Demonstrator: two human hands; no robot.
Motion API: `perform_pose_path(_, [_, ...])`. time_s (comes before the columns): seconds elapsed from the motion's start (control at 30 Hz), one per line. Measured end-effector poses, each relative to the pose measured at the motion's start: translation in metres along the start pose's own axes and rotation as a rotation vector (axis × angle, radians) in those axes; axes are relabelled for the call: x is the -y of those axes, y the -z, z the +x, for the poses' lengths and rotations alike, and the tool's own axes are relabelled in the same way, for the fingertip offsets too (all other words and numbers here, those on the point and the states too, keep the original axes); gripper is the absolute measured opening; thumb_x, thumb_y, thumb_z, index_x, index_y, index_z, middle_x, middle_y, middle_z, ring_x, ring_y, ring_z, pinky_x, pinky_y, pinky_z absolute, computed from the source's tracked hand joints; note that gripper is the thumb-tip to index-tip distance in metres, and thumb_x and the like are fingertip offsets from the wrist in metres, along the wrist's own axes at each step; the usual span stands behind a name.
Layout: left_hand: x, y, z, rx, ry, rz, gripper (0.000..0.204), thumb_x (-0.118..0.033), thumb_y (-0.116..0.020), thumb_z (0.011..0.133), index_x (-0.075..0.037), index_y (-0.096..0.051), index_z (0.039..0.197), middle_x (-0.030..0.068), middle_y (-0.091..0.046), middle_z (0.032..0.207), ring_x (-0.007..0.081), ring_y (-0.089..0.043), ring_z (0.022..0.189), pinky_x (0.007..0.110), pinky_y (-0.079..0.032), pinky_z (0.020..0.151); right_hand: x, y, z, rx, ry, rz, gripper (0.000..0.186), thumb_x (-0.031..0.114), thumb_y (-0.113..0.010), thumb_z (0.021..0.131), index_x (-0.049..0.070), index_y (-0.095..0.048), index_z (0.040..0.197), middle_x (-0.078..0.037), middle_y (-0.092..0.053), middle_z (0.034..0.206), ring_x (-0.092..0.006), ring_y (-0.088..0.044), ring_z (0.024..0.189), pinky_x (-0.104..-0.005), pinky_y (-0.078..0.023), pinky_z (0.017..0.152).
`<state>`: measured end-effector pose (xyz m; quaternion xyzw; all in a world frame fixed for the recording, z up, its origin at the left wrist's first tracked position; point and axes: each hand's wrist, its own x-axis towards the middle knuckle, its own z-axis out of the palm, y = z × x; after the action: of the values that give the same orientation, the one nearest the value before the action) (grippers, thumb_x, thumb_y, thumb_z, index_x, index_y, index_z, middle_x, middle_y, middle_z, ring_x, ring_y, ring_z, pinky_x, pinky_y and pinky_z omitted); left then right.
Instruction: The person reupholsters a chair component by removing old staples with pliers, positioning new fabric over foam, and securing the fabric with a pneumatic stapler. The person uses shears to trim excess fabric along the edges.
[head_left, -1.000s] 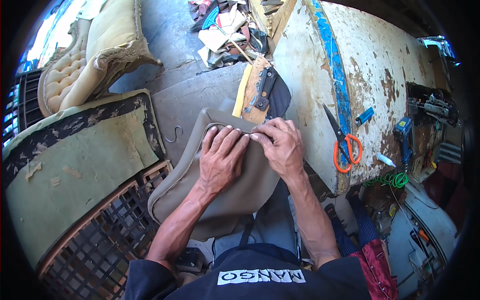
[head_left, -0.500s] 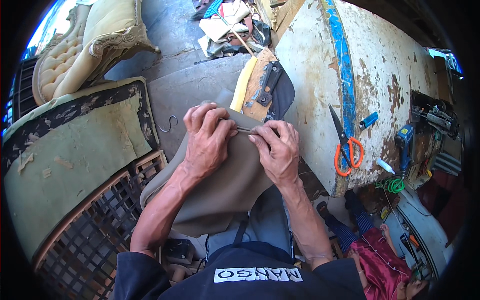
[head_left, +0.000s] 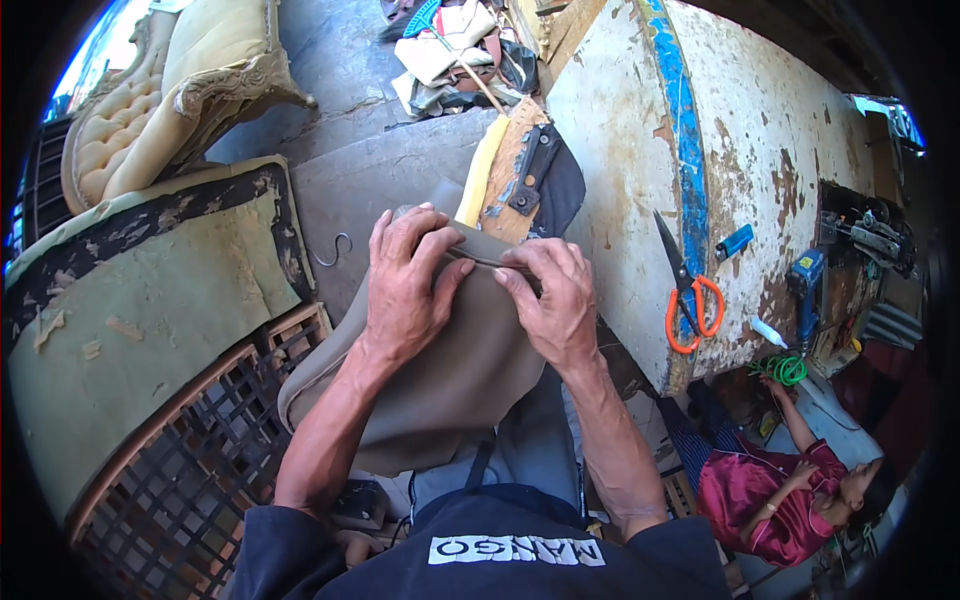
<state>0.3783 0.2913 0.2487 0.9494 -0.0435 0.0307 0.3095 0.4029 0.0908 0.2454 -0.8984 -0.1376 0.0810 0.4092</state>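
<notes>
A grey-brown upholstery cover (head_left: 450, 390), smooth like leatherette, is draped over my lap. Along its far edge runs a folded seam, which both hands grip. My left hand (head_left: 408, 280) is closed on this edge, its thumb pressed against the near side and its fingers over the top. A short way to the right, my right hand (head_left: 555, 300) pinches the same fold between thumb and fingers. What lies under the cover is hidden. Just beyond the seam is a wooden board (head_left: 500, 205) with a black metal bracket (head_left: 533, 172) and a yellow strip (head_left: 483, 170) alongside.
On the worn white table (head_left: 620, 190) at right lie orange-handled scissors (head_left: 690, 300), a blue lighter-like object (head_left: 735, 242), a blue power tool (head_left: 806, 285) and a white tube (head_left: 768, 331). A co-worker (head_left: 770, 500) reaches toward a green coil (head_left: 790, 371). Left stand a green panel (head_left: 180, 290) and a tufted sofa (head_left: 215, 60).
My hands have shifted slightly along the seam, the left thumb now lying more spread on the cover. The co-worker at lower right has leaned in, an arm stretched to the green coil.
</notes>
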Motion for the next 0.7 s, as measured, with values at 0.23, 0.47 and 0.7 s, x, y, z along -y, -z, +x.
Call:
perform_pose_path(0.23, [0.000,0.001,0.006,0.012,-0.064,0.031,0.021,-0.023,-0.080,0.084,-0.015,-0.077,0.103,0.0038,-0.069,0.123,0.0315,-0.056,0.128,0.053,-0.035,0.112,-0.015,-0.007,-0.009,-0.046,0.002,0.060,0.014,0.019,-0.077,0.089,0.012,-0.075,0.101,-0.004,-0.067,0.100,-0.0266,-0.060,0.097,-0.0417,-0.046,0.088])
perform_pose_path(0.47, [0.002,-0.003,0.015,0.023,-0.055,0.019,0.014,-0.024,-0.079,0.085,-0.016,-0.080,0.097,-0.0018,-0.074,0.109,0.0297,-0.058,0.119,0.047,-0.038,0.104,-0.019,-0.009,-0.003,-0.104,-0.062,0.183,0.012,0.017,-0.079,0.086,0.010,-0.077,0.096,-0.005,-0.069,0.096,-0.0264,-0.061,0.094,-0.0398,-0.049,0.087])
perform_pose_path(0.7, [-0.022,-0.009,-0.021,-0.093,-0.009,0.206,0.038,-0.013,-0.069,0.094,-0.009,-0.068,0.131,0.0125,-0.061,0.143,0.0328,-0.047,0.143,0.054,-0.026,0.123,-0.022,-0.006,0.001,-0.025,-0.072,0.280,0.012,0.017,-0.079,0.087,0.009,-0.078,0.097,-0.006,-0.071,0.100,-0.0258,-0.062,0.097,-0.0394,-0.050,0.089])
